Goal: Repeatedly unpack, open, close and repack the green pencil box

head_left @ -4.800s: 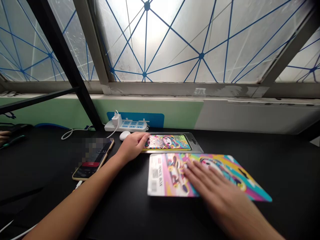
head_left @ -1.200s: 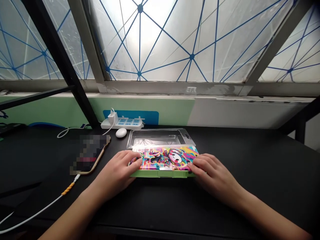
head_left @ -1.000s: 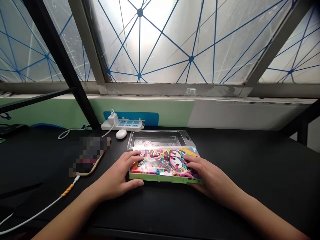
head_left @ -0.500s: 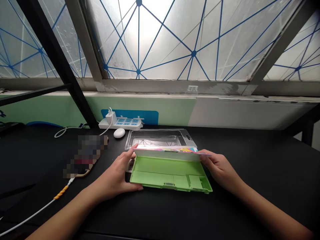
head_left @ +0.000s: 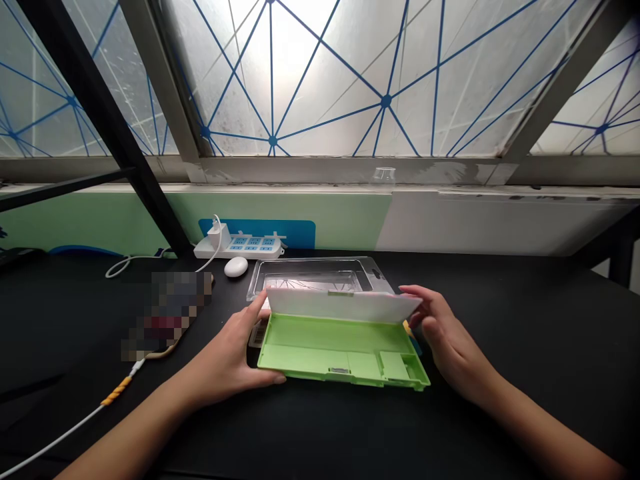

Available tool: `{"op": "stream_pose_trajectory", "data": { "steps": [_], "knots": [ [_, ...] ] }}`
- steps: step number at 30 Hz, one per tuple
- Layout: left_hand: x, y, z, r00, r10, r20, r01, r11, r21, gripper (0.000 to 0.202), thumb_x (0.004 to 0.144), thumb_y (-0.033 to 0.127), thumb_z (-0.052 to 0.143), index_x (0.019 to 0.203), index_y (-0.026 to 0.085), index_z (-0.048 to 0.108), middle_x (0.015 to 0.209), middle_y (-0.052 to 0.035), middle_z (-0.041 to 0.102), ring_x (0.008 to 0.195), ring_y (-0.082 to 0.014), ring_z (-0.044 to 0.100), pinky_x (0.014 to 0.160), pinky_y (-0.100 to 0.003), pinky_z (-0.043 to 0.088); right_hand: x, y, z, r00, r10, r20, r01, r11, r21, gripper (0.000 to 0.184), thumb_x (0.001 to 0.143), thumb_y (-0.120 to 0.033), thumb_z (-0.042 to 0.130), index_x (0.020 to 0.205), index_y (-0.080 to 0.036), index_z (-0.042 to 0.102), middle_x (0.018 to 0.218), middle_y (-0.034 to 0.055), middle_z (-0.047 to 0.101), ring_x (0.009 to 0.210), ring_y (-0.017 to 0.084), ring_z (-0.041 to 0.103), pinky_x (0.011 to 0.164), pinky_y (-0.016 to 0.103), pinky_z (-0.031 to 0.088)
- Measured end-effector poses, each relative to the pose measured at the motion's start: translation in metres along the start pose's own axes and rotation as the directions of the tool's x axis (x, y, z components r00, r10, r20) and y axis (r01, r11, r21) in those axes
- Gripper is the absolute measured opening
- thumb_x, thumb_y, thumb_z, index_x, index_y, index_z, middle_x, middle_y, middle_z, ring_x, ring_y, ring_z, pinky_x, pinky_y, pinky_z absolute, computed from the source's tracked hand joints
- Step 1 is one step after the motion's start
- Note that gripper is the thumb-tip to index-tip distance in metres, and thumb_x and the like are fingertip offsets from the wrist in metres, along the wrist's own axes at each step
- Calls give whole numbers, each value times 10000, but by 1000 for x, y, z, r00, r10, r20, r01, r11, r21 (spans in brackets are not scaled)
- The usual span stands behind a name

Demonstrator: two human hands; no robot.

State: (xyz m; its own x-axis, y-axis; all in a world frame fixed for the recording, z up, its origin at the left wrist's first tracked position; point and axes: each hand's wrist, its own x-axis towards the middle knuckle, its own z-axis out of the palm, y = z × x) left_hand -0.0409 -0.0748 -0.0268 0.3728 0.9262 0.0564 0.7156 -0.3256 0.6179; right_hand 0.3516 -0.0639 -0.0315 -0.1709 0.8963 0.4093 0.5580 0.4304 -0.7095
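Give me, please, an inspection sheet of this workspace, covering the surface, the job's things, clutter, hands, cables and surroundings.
Surface: black desk.
Job's things: green plastic pencil case open, its white-lined lid raised; clear plastic blister tray behind it.
Clutter: phone, pixelated, and white oval case, both left of the tray.
Hands: left hand holds the case's left end; right hand is at the lid's right corner, contact unclear.
Cables: white cable with yellow wrap runs to the phone; charger sits in a power strip.
Surroundings: frosted window with blue lines; clear cup on the sill.

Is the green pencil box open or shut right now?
Open: the pencil box has its lid raised, showing the green compartments inside.
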Motion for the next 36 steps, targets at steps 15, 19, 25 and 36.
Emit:
{"op": "stream_pose_trajectory", "data": {
  "steps": [15, 19, 25, 36],
  "knots": [
    [5, 2, -10, 1000, -12, 1, 12, 994, -110, 647, 882, 633, 647, 1401, 258, 556, 1407, -120, 601, 1279, -356, 573, 1081, -481, 466, -6, -12, -7, 924, -290, 250, 345, 914, -213, 460, 884, -270, 703, 1334, -332, 630, 1294, 80, 713, 1192, 294, 674, 989, 430, 574],
    [6, 5, -12, 994, 110, 16, -108, 990, -87, 535, 1019, 613, 395, 1371, 263, 596, 1398, -102, 603, 1282, -326, 552, 1107, -465, 434, -6, -14, -7, 982, -97, 165, 124, 979, -162, 379, 842, -423, 762, 1193, -298, 694, 1113, 71, 784, 983, 292, 749, 809, 392, 628],
    [10, 13, -9, 993, 96, 71, -99, 994, 35, 286, 997, 497, 561, 1091, 258, 688, 1388, -67, 607, 1281, -304, 526, 1111, -457, 429, 1, -11, -6, 947, 262, 186, -256, 965, -54, 476, 894, -591, 644, 1250, -277, 616, 1014, 62, 808, 834, 300, 775, 660, 377, 625],
    [7, 8, -5, 995, 96, 33, -97, 994, 42, 243, 909, 478, 702, 974, 244, 691, 1529, -84, 512, 1390, -342, 474, 1138, -499, 435, 25, -2, 0, 995, -10, 99, 51, 908, -416, 369, 967, -546, 535, 1116, -255, 709, 1141, 99, 752, 1017, 306, 706, 853, 447, 541]
  ]
}}
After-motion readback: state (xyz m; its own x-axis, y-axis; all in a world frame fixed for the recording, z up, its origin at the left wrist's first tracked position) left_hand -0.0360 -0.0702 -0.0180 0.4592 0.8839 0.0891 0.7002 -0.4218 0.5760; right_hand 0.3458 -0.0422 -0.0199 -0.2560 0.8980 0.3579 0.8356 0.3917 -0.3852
